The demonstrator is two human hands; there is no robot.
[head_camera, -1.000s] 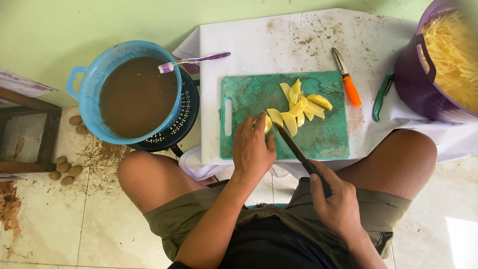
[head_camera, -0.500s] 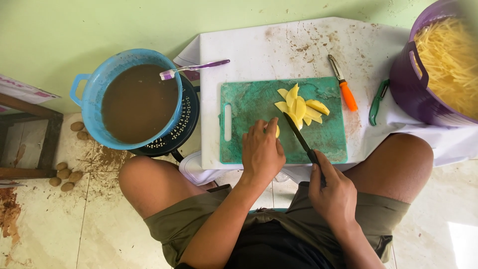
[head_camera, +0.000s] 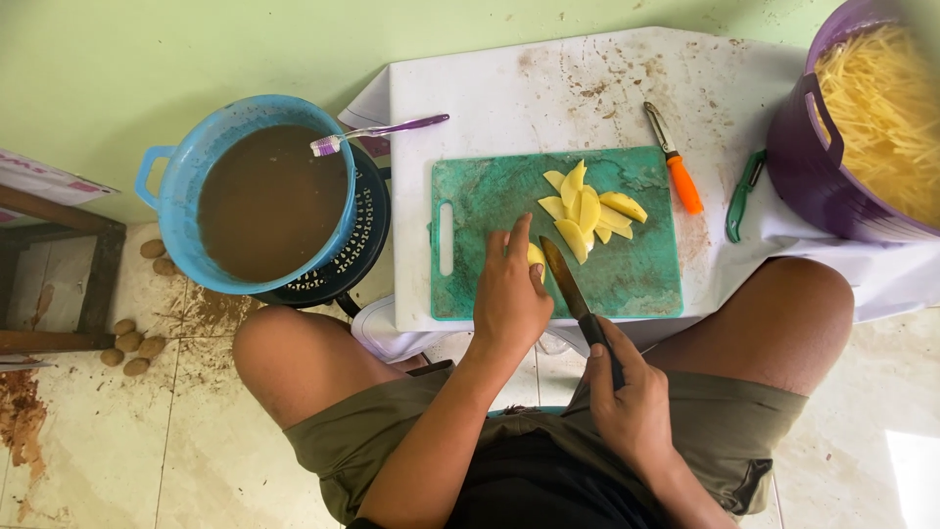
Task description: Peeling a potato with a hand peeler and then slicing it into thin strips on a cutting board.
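Note:
A green cutting board (head_camera: 627,274) lies on a stained white table (head_camera: 587,88). My left hand (head_camera: 509,294) presses a yellow potato piece (head_camera: 536,259) onto the board's near left part. My right hand (head_camera: 632,407) grips the black handle of a knife (head_camera: 568,284); its blade rests on the board just right of that piece. A heap of cut potato wedges (head_camera: 587,211) lies at the board's middle.
A blue tub of brown water (head_camera: 259,201) with a purple toothbrush (head_camera: 377,130) across its rim sits on a black colander at left. An orange peeler (head_camera: 676,171), a green peeler (head_camera: 742,191) and a purple tub of potato strips (head_camera: 867,118) lie right. Small potatoes (head_camera: 132,343) dot the floor.
My left hand has carried one potato piece away from the heap to the board's near left. The knife has followed it leftward, and its blade now lies beside that piece.

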